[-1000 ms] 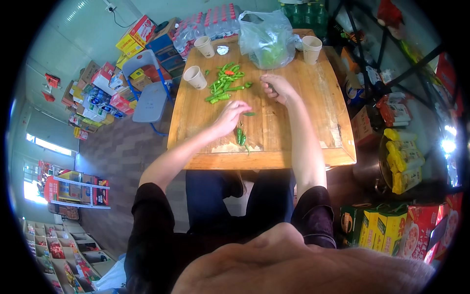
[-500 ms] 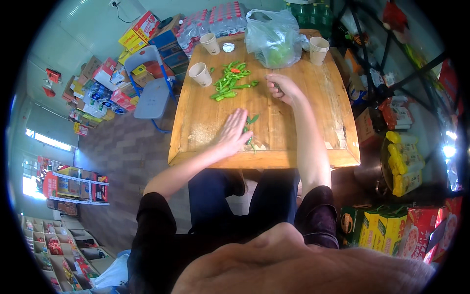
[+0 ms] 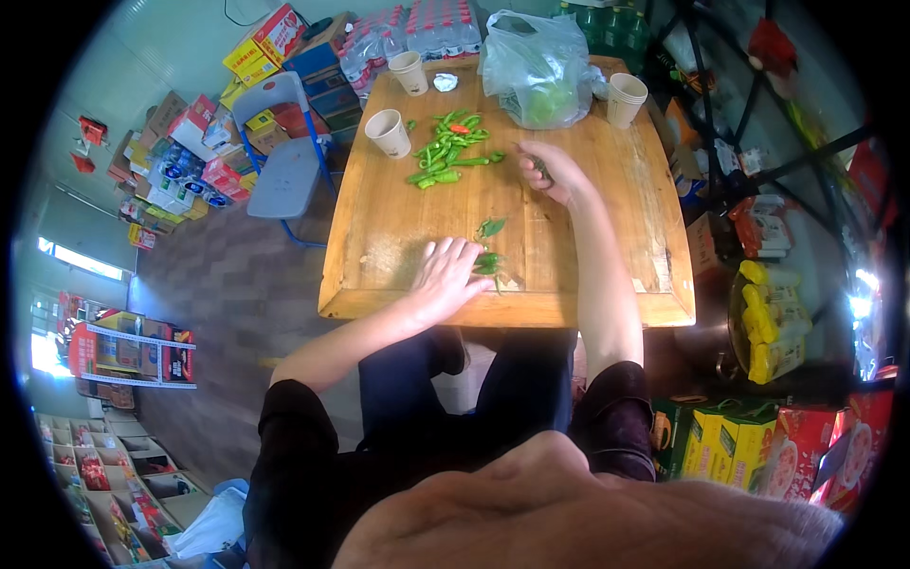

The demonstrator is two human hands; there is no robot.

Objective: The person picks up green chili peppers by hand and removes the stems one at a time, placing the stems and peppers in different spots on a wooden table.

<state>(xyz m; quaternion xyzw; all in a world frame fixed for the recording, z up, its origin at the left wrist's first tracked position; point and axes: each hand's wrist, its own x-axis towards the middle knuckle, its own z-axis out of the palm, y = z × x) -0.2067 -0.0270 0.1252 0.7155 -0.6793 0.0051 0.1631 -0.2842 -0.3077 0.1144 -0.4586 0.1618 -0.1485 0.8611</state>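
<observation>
My left hand point(image 3: 444, 280) lies flat, fingers spread, on the pale wooden table point(image 3: 379, 228), cut green pepper pieces point(image 3: 488, 262) just beyond its fingertips. My right hand point(image 3: 553, 171) pinches a slim green pepper point(image 3: 538, 167): light, slippery, probably best gripped mid-length.

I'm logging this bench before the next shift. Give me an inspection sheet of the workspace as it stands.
Surface: wooden table, mostly bare, green scraps near the front edge.
Job's things: pile of green peppers with one red; cut pepper pieces by the left hand.
Clutter: three paper cups, one beside the pile; plastic bag of greens; bottle packs behind.
Grippers: left hand flat on the table; right hand closed on a small dark item, too small to identify.
Cables: nothing seen on the table.
Surroundings: blue chair, stacked cartons, shelves.
</observation>
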